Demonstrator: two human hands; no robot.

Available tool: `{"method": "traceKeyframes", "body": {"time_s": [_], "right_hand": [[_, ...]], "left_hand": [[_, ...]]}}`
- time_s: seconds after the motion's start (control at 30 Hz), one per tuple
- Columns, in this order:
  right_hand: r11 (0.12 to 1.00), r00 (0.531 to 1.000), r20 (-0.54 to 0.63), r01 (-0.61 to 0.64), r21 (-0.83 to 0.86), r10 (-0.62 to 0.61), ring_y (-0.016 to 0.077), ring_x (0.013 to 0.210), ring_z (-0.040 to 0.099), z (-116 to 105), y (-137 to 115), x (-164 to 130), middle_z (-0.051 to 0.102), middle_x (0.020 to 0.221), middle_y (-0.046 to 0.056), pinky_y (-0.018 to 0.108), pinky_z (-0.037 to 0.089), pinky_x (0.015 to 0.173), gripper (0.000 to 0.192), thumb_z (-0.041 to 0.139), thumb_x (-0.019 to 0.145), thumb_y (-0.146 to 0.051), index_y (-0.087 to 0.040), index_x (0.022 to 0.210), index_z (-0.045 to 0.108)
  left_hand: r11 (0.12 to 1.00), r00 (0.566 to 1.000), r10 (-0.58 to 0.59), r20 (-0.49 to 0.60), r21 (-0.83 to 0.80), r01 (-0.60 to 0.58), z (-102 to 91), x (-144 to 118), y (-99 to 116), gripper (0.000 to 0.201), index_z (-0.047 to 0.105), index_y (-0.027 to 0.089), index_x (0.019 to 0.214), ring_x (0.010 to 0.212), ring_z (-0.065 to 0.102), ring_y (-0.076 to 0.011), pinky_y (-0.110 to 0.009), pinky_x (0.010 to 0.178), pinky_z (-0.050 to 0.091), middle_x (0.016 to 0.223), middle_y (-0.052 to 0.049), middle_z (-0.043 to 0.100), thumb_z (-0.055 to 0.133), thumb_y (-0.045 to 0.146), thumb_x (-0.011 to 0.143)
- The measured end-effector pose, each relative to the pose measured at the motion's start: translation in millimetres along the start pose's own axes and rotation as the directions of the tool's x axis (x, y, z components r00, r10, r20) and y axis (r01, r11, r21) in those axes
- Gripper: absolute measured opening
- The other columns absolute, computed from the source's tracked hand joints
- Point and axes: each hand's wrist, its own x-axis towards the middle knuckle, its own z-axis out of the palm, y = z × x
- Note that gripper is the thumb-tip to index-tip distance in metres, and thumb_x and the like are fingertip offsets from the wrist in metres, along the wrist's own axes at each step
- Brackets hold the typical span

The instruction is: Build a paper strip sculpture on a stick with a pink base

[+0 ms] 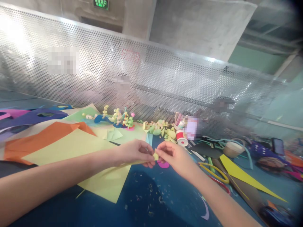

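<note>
At centre frame we find the left hand (132, 152) and right hand (171, 154) meeting fingertip to fingertip, both pinched shut on a small pale-yellow paper scrap (155, 156) held just above the blue table (146, 195). We judge the step in hand to be folding or shaping that scrap. The next move calls for steady opposed grips. A large yellow paper sheet (78, 148) lies at left; a pink paper oval (163, 164) sits directly below the scrap.

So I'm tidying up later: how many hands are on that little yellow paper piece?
2. The left hand pinches the yellow paper piece from the left; the right hand pinches its right edge.
</note>
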Motion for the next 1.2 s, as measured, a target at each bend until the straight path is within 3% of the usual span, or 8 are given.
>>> {"method": "traceKeyframes", "body": {"time_s": [0.3,0.53,0.8,1.03,1.2], "right_hand": [[0.999,1.000,0.024,0.001,-0.045,0.000,0.0151,0.067,0.061,-1.2,-1.9,-0.9,0.062,0.072,0.001,0.028,0.049,0.064,0.026,0.059,0.079,-0.044,-0.018,0.083,0.057],[0.998,0.997,0.048,-0.066,0.022,0.065,0.0142,0.065,0.061,-3.3,3.8,1.2,0.062,0.072,0.000,0.028,0.048,0.064,0.033,0.065,0.073,-0.047,-0.017,0.083,0.057],[0.988,0.989,0.078,-0.130,0.087,0.124,0.0130,0.065,0.061,-1.9,5.9,2.3,0.063,0.070,0.000,0.028,0.048,0.066,0.034,0.066,0.072,-0.048,-0.017,0.084,0.058],[0.994,0.996,0.067,-0.072,0.082,0.067,0.0113,0.059,0.056,-1.8,4.4,3.1,0.061,0.066,-0.001,0.025,0.045,0.059,0.030,0.069,0.070,-0.042,-0.016,0.079,0.058],[0.993,0.998,0.046,-0.052,0.110,0.047,0.0129,0.064,0.059,-2.9,9.6,4.1,0.062,0.070,0.000,0.028,0.048,0.065,0.028,0.067,0.073,-0.041,-0.016,0.081,0.058]], "left_hand": [[0.991,0.999,0.019,-0.051,0.135,-0.012,0.3,-0.9,-0.1,0.023,0.061,0.018,0.078,0.078,0.067,-0.0189,-0.031,0.077,0.047,0.075,-0.003,0.071,0.074,0.032,0.065],[0.997,0.999,0.017,-0.031,0.077,-0.015,0.4,-0.9,-1.3,0.022,0.067,0.017,0.080,0.073,0.066,-0.0174,-0.030,0.074,0.049,0.076,-0.003,0.071,0.073,0.033,0.066],[0.996,0.996,0.019,-0.088,0.083,-0.011,1.4,0.9,-4.3,0.018,0.069,0.016,0.077,0.070,0.064,-0.0162,-0.028,0.072,0.049,0.074,-0.004,0.071,0.073,0.029,0.065],[0.974,0.994,0.070,-0.082,0.221,-0.050,2.1,-0.9,-2.1,0.026,0.070,0.017,0.081,0.074,0.065,-0.0179,-0.027,0.073,0.048,0.075,-0.003,0.071,0.069,0.041,0.069],[0.985,0.993,0.068,-0.098,0.164,-0.051,0.7,-0.3,-5.4,0.036,0.072,0.016,0.084,0.078,0.065,-0.0197,-0.030,0.076,0.049,0.079,-0.006,0.072,0.062,0.049,0.074]]}}
